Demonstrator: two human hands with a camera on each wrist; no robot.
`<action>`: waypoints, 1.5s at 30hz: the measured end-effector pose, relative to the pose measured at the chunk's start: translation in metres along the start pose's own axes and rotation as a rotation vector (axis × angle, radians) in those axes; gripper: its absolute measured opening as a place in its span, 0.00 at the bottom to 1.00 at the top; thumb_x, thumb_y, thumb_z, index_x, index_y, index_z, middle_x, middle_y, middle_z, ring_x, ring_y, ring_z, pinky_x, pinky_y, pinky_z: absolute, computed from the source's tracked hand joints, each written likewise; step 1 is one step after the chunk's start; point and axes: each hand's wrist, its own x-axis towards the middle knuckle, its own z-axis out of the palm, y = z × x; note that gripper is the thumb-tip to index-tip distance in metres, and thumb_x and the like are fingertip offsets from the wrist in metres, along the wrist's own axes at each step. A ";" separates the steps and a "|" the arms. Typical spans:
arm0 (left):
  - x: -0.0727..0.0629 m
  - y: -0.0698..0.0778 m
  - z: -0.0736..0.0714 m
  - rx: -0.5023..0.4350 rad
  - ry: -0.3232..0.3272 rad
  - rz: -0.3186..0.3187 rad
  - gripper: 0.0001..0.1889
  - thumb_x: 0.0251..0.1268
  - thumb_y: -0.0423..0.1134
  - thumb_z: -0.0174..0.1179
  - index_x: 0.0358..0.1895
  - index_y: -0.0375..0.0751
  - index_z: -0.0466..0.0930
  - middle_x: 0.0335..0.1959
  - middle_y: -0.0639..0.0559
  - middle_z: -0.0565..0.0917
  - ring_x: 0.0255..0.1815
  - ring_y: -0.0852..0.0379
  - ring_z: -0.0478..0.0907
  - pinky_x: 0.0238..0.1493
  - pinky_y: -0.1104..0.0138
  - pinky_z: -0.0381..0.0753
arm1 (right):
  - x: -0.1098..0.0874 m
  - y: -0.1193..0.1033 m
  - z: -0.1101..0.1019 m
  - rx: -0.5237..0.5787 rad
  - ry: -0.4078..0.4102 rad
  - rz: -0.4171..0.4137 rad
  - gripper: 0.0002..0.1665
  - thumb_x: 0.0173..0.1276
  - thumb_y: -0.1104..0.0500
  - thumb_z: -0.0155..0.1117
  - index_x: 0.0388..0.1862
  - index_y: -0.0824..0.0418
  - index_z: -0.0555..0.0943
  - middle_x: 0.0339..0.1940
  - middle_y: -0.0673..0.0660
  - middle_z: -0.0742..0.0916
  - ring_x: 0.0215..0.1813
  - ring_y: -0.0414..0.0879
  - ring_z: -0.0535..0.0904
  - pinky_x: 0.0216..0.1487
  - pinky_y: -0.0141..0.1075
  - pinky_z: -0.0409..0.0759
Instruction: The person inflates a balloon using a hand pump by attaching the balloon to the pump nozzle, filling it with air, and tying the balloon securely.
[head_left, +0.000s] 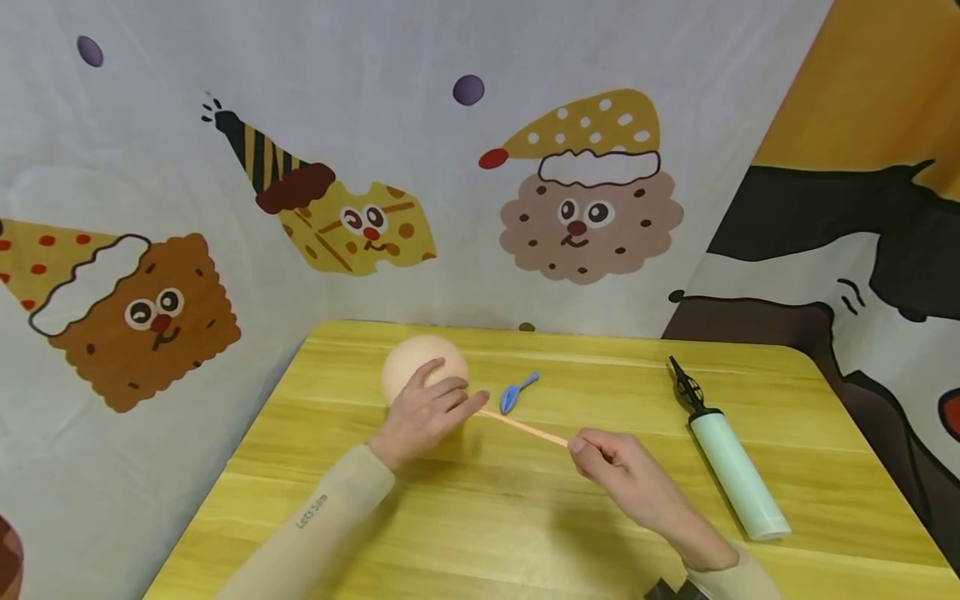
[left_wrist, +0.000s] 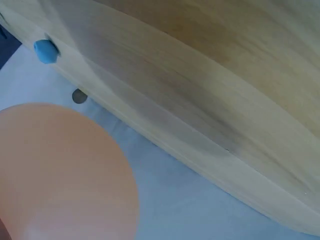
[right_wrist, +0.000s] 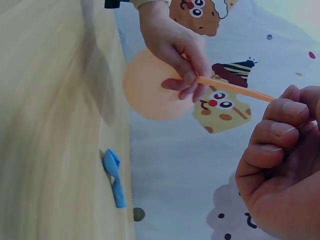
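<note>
The left hand (head_left: pixel 429 414) hides part of the peach balloon (head_left: pixel 408 362), which the left wrist view crops. The end of its stretched neck (head_left: pixel 528 429) is hidden in the right hand (head_left: pixel 637 479). The table (head_left: pixel 480 546) is cut off on its near side, as are the left sleeve (head_left: pixel 330 517) and right sleeve (head_left: pixel 738 579). A black object (head_left: pixel 678 591) near the right wrist shows only partly.

Dark lettering (head_left: pixel 312 511) marks the cream left sleeve (head_left: pixel 330 528).

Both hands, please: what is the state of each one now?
Left hand: closed, pinching the peach balloon where its neck begins.
Right hand: closed, pinching that neck's far end.
</note>
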 end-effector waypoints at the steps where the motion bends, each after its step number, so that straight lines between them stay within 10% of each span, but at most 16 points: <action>1: 0.001 0.001 -0.001 -0.005 -0.003 -0.001 0.15 0.80 0.28 0.49 0.55 0.46 0.84 0.35 0.55 0.89 0.47 0.55 0.86 0.66 0.45 0.75 | 0.001 -0.001 -0.001 -0.015 0.012 -0.008 0.21 0.85 0.61 0.50 0.25 0.54 0.71 0.18 0.47 0.67 0.20 0.34 0.57 0.19 0.35 0.61; 12: 0.042 0.021 -0.042 -0.239 -0.251 -0.237 0.07 0.67 0.34 0.70 0.44 0.48 0.84 0.27 0.62 0.86 0.30 0.62 0.83 0.60 0.52 0.80 | 0.043 0.005 -0.029 -0.573 0.255 -0.314 0.13 0.75 0.68 0.64 0.33 0.52 0.78 0.22 0.41 0.68 0.22 0.32 0.58 0.19 0.28 0.62; 18: 0.055 0.017 -0.053 -0.899 -0.432 -0.455 0.07 0.80 0.38 0.58 0.45 0.44 0.87 0.22 0.67 0.82 0.24 0.71 0.76 0.31 0.72 0.76 | 0.065 0.014 -0.030 -0.756 0.325 -0.349 0.08 0.70 0.66 0.70 0.34 0.56 0.80 0.24 0.45 0.74 0.27 0.40 0.66 0.27 0.35 0.68; 25: 0.054 0.014 -0.052 -1.595 -0.555 -0.700 0.13 0.83 0.37 0.53 0.53 0.31 0.84 0.33 0.50 0.90 0.52 0.58 0.86 0.59 0.64 0.82 | 0.083 0.038 -0.028 -0.783 0.361 -0.334 0.06 0.69 0.63 0.72 0.34 0.57 0.82 0.25 0.50 0.81 0.28 0.47 0.74 0.30 0.43 0.74; 33: 0.054 0.021 -0.043 -2.016 -0.446 -0.740 0.22 0.82 0.40 0.55 0.67 0.25 0.73 0.60 0.34 0.83 0.43 0.55 0.88 0.56 0.58 0.85 | 0.092 0.054 -0.024 -0.754 0.360 -0.242 0.06 0.71 0.61 0.69 0.33 0.57 0.82 0.26 0.51 0.83 0.31 0.51 0.77 0.32 0.46 0.75; 39: 0.058 0.034 -0.046 -2.338 -0.334 -0.847 0.34 0.79 0.47 0.58 0.80 0.36 0.60 0.71 0.46 0.77 0.44 0.63 0.85 0.58 0.61 0.83 | 0.091 0.065 -0.019 -0.692 0.371 -0.209 0.08 0.75 0.60 0.65 0.33 0.56 0.81 0.27 0.51 0.83 0.31 0.50 0.76 0.32 0.46 0.75; 45: 0.063 0.039 -0.046 -2.582 0.045 -0.969 0.37 0.77 0.49 0.62 0.82 0.51 0.58 0.70 0.63 0.76 0.46 0.65 0.84 0.54 0.66 0.85 | 0.086 0.072 -0.009 -0.667 0.353 -0.302 0.10 0.74 0.62 0.66 0.31 0.55 0.80 0.25 0.48 0.80 0.28 0.46 0.74 0.31 0.43 0.73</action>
